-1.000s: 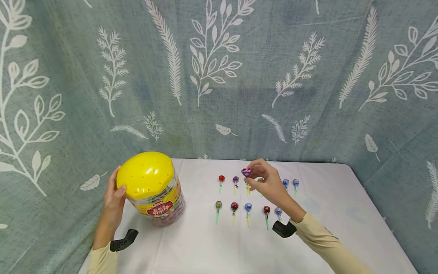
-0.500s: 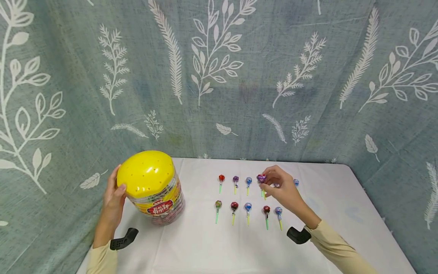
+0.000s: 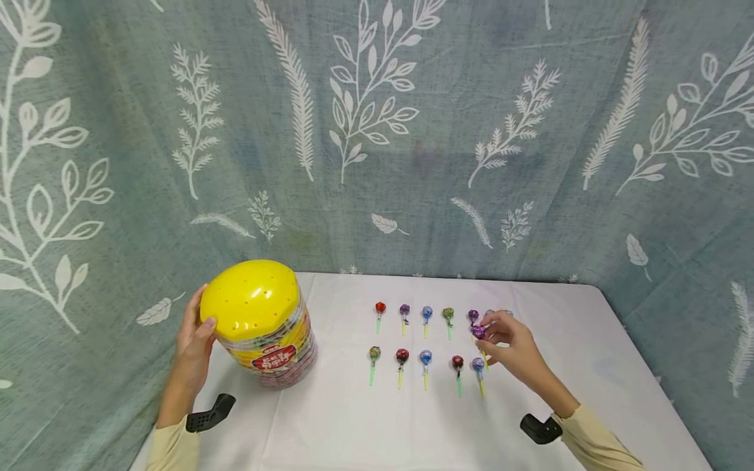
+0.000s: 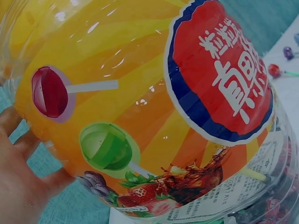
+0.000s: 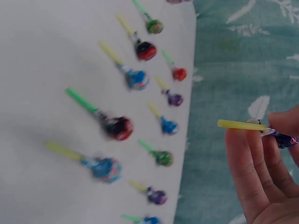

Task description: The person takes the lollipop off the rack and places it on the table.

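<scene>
**Desk:** What's in frame, biggest first?

**Photographer:** A leaf-print curtain (image 3: 377, 131) behind a white-draped counter (image 3: 589, 366). At the counter's left stands a candy jar (image 3: 262, 324) with a yellow domed lid, tipped a little toward the person. The left hand (image 3: 194, 347) is flat against its side, fingers straight, thumb up near the lid rim. It props the jar and does not clasp it.

**Desk:** And the right?

**Photographer:** The right hand (image 3: 512, 350) pinches a purple-wrapped lollipop (image 3: 478, 331) between thumb and fingertips. It is held above the counter, between the far row of lollipops (image 3: 425, 313) and the near row (image 3: 424, 358), at their right end. In the right wrist view its yellow stick (image 5: 240, 124) juts out across the fingers (image 5: 252, 168), with the wrapped head (image 5: 286, 139) tucked at the fingertips.

**Desk:** Any reading on doing it well?

**Photographer:** By the look of it, the held piece belongs with the rows. The others lie head away from the person and stick toward them, evenly spaced. I'd say a clean job means turning the stick to match, lowering into a free spot without brushing the neighbour just beside the fingers, and letting go only once the head rests on the cloth. The jar wants a steady palm throughout.
</scene>
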### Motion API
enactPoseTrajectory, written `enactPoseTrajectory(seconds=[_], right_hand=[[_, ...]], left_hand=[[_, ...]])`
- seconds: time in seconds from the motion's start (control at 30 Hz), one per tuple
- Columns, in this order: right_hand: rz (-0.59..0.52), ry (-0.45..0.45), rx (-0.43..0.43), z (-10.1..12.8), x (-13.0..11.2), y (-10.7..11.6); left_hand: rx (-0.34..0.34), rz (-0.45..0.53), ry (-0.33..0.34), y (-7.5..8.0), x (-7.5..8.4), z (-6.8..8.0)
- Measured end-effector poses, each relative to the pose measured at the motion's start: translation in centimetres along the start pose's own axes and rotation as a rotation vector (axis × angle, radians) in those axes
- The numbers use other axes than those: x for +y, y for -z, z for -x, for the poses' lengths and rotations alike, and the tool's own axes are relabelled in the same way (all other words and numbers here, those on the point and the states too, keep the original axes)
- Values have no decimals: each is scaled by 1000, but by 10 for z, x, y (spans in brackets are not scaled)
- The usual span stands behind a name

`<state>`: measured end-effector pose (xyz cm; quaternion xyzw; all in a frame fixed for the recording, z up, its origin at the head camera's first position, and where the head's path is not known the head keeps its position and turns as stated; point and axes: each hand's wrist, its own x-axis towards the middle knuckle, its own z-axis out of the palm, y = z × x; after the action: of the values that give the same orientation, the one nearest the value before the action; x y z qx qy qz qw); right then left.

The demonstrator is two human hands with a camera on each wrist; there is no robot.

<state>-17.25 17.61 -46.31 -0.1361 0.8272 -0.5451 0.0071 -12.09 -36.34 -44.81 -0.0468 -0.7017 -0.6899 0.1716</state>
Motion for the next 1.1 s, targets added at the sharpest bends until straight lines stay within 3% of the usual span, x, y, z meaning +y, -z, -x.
enactPoseTrajectory(seconds=[0.17, 0.43, 0.53, 0.63, 0.77, 0.87, 1.0, 1.1], right_hand=[[6, -118, 22, 11, 24, 6], [42, -277, 82, 20, 74, -2], [97, -308, 106, 24, 90, -6], [171, -313, 135, 27, 102, -7], [257, -299, 160, 28, 108, -7], [307, -307, 144, 29, 105, -4], [381, -291, 126, 35, 93, 4], [427, -213, 152, 41, 82, 13]], left_hand=[[17, 19, -9, -1, 1, 1], [108, -10, -4, -3, 3, 5], [175, -48, -23, -5, 6, 8], [274, -136, -85, -10, 14, 10], [419, -358, -193, -24, 30, 16], [475, -470, -265, -41, 43, 26], [447, -502, -343, -65, 57, 43], [403, -559, -334, -83, 62, 54]])
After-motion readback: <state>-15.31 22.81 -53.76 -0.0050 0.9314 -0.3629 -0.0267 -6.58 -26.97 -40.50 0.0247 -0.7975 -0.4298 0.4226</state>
